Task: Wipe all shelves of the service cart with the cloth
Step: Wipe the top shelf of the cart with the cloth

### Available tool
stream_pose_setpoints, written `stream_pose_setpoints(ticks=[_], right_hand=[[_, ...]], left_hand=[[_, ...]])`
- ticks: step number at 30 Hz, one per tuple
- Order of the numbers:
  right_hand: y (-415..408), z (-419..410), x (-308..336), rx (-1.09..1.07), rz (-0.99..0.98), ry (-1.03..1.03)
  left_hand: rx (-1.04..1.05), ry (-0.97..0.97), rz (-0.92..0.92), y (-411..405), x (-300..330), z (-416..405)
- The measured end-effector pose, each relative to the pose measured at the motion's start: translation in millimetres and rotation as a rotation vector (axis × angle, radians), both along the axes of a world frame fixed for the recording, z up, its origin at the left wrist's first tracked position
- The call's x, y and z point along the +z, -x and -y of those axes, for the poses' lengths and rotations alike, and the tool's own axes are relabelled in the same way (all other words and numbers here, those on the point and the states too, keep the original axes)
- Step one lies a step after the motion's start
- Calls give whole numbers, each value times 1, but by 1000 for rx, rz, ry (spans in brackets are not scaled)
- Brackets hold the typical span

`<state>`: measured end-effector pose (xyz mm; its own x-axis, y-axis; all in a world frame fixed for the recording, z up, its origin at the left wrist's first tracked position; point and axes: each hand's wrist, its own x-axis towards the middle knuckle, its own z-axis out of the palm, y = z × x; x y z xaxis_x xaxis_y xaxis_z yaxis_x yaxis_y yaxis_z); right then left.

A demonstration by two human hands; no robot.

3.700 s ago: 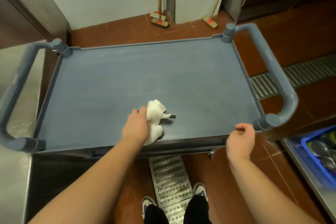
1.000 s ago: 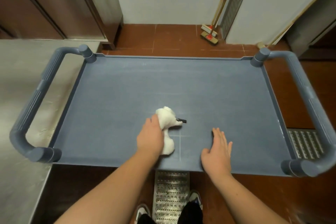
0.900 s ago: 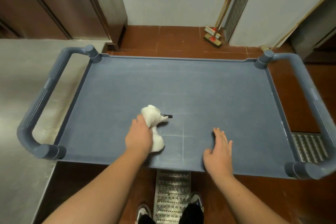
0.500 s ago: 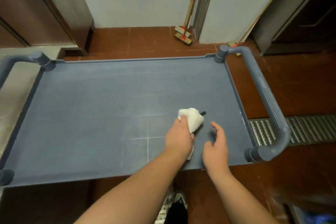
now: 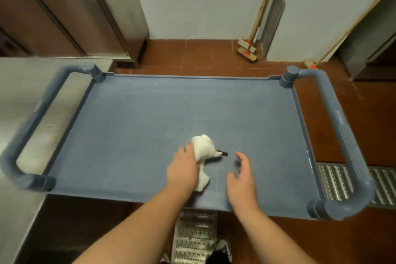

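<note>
Head view shows our left hand (image 5: 182,169) gripping the bunched white cloth (image 5: 203,156) on the blue-grey plastic cart top shelf (image 5: 150,124); our right hand (image 5: 241,178) hovers just right, fingers loosely spread, holding nothing. Cloth runs near-to-far.

Matt blue plastic cart shelf (image 5: 150,126), soft white cloth (image 5: 203,152), brushed steel counter (image 5: 19,92)

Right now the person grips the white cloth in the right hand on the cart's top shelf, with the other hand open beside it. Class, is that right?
Not quite: the head view shows the left hand gripping the white cloth on the cart's top shelf. The right hand is the open one beside it, holding nothing.
</note>
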<state>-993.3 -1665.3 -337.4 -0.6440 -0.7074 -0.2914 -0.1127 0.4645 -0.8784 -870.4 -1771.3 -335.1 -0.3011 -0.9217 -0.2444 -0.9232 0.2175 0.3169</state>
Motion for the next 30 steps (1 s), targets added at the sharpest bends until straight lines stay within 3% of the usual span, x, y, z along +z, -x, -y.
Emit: stream_pose_setpoints(ticks=[6, 11, 14, 19, 26, 30], right_hand=[[-74, 31, 22, 188, 9, -4], [-140, 40, 40, 284, 22, 37], [-195, 41, 52, 330, 76, 55], [-292, 33, 70, 366, 216, 76], [-372, -12, 73, 527, 227, -49], [-381, -39, 65, 587, 162, -76]], left_hand=[[310, -90, -22, -145, 20, 40], [464, -143, -441, -207, 56, 40], [474, -189, -675, -243, 71, 27], [414, -383, -868, -314, 84, 1], [394, -937, -1188, -394, 62, -42], [419, -921, -1189, -402, 50, -62]])
